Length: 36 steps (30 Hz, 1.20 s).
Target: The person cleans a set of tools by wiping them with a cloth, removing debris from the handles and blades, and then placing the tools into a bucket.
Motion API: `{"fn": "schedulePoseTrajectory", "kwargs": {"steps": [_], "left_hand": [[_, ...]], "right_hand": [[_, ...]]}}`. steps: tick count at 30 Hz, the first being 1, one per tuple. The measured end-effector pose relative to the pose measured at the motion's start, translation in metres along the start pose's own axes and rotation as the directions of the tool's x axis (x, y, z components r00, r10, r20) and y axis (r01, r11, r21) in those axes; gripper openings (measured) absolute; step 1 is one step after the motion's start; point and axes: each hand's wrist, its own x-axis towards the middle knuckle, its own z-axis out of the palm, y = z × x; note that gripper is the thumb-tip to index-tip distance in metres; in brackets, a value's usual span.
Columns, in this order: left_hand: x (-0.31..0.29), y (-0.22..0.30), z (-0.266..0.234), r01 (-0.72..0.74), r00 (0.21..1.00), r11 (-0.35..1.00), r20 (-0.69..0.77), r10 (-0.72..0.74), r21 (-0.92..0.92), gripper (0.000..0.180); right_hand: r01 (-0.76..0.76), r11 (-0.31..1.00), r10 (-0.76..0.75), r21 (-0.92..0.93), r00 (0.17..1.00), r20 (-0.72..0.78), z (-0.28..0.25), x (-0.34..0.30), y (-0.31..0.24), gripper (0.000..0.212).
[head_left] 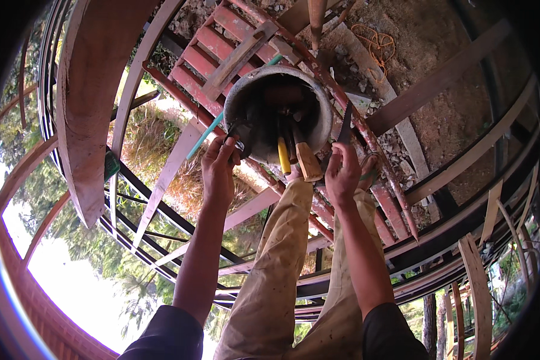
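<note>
A grey bucket (pixel 324 111) stands in front of me with its dark mouth facing up. Several tools lean in it, among them a yellow handle (pixel 283 155) and a wooden handle (pixel 308 162); their lower ends are lost in shadow. Beside the bucket's left rim, my left hand (pixel 218 171) is closed on a small dark thing with a shiny edge (pixel 240 145), whose kind I cannot make out. At the right rim, my right hand (pixel 342 174) pinches a dark, flat, tapering blade (pixel 345 123) that points away from me. Its handle end is hidden by the fingers.
Red slatted metalwork (pixel 198 59) lies under and behind the bucket, with a short board (pixel 237 63) across it. A broad timber (pixel 84 114) rises at the left. Orange cord (pixel 379 51) lies on the dirt far right. Beams and rails surround my legs, with foliage below.
</note>
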Motion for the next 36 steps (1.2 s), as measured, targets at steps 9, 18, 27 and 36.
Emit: {"fn": "schedulePoseTrajectory", "kwargs": {"steps": [9,18,27,36], "left_hand": [[-0.006,-0.007,-0.003,0.035,0.999,0.999,0.009,-0.034,-0.029,0.016],[-0.014,-0.014,-0.021,0.105,0.994,0.970,0.056,-0.094,-0.221,0.006],[-0.027,-0.003,-0.001,0.216,0.976,0.920,0.105,-0.192,-0.326,0.012],[-0.079,0.027,-0.026,0.278,0.961,0.818,0.150,-0.234,-0.503,0.030]], "right_hand": [[-0.063,0.937,0.223,-0.343,0.863,0.453,0.101,0.057,-0.032,0.036],[-0.133,0.891,0.348,-0.434,0.815,0.464,0.133,0.057,-0.039,0.055],[-0.096,0.939,0.254,-0.331,0.842,0.475,0.137,0.057,-0.020,0.064],[-0.174,0.970,0.076,0.170,0.881,0.467,0.072,0.007,-0.035,0.088]]}}
